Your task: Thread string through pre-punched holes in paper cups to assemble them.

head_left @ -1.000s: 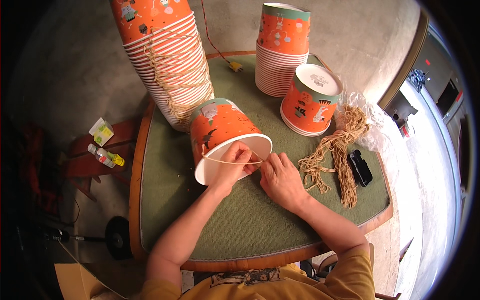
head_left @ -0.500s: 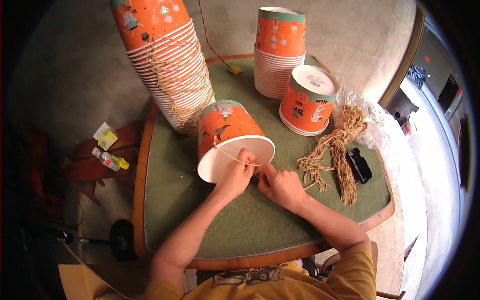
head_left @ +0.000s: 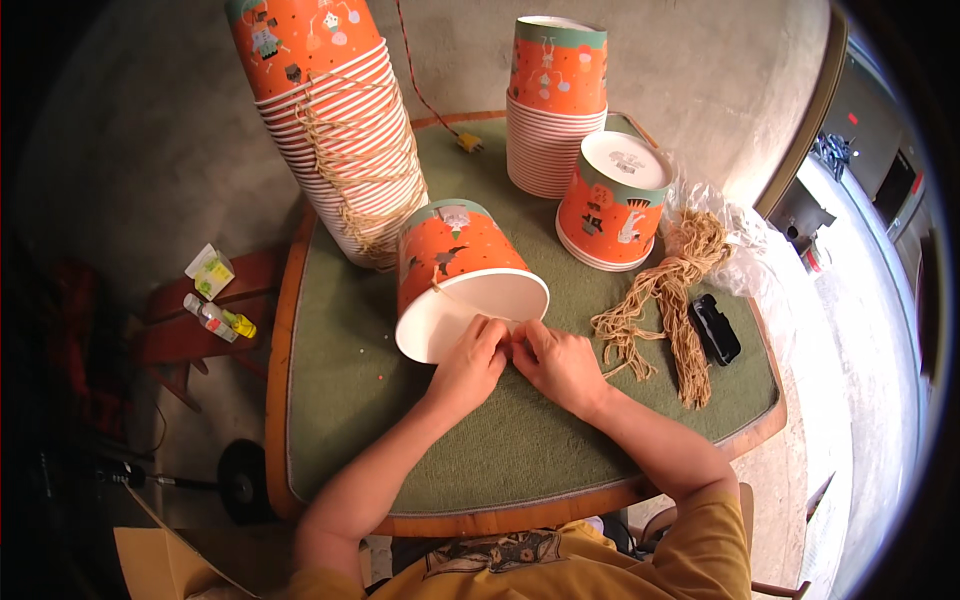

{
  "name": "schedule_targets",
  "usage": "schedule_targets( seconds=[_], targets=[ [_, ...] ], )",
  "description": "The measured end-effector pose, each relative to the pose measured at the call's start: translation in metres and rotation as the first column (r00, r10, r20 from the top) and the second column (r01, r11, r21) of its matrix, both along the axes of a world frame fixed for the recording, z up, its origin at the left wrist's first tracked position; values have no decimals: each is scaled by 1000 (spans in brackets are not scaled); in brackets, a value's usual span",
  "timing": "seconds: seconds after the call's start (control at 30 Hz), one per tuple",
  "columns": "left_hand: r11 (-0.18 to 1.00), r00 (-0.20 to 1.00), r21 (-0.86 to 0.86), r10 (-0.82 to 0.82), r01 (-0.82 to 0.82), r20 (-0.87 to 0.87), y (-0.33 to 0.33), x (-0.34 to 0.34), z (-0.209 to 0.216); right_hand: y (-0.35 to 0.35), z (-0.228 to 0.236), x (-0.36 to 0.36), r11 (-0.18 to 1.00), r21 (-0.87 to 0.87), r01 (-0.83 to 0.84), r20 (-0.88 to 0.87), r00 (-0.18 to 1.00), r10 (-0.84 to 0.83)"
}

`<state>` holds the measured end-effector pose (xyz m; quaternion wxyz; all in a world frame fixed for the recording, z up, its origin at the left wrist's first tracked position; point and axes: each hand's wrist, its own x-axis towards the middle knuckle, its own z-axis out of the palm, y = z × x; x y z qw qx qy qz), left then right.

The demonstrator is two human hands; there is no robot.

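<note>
An orange paper bucket (head_left: 450, 250) with a green band lies on its side on the green-topped table, its white mouth facing me. From a spot on its wall near the rim, a thin piece of twine (head_left: 448, 292) runs across the opening to my fingers. My left hand (head_left: 468, 368) is closed in a pinch on the twine, just in front of the rim. Right beside it, fingertips nearly touching, my right hand (head_left: 556, 370) is also pinched on the twine. The fingers hide the twine's end.
A tall leaning stack of buckets (head_left: 350, 150) wound with twine stands behind left. Farther back are another bucket stack (head_left: 556, 140) and a short upside-down stack (head_left: 612, 215). A twine hank (head_left: 685, 330), a black plastic case (head_left: 716, 330) and a clear bag (head_left: 745, 245) lie right.
My hands have drawn together at the rim, the left fingers moving down a little. Less of the twine shows between them now. The bucket has stayed in place.
</note>
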<state>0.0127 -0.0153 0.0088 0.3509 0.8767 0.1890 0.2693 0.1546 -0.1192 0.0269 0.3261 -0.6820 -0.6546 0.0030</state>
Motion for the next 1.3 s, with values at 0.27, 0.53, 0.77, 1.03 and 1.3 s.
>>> schedule_targets(
  seconds=[0.27,0.53,0.77,1.03,1.3],
  targets=[
    [980,994,-188,75,-59,78,11,-1,-1,-4,8,-10,999,6,39,35,999,-39],
    [935,997,-355,28,1,75,17,-3,-3,-5,6,-13,999,-32,34,34,999,-33],
    [942,999,-337,17,-1,44,17,-3,-1,-4,6,-9,998,20,66,154,986,-68],
    [942,997,-336,23,2,70,17,-3,-4,-14,16,-28,995,62,-83,213,975,68],
    [941,998,-339,44,-27,43,18,-2,-8,-7,1,-21,999,-38,30,253,967,-19]
  ],
)
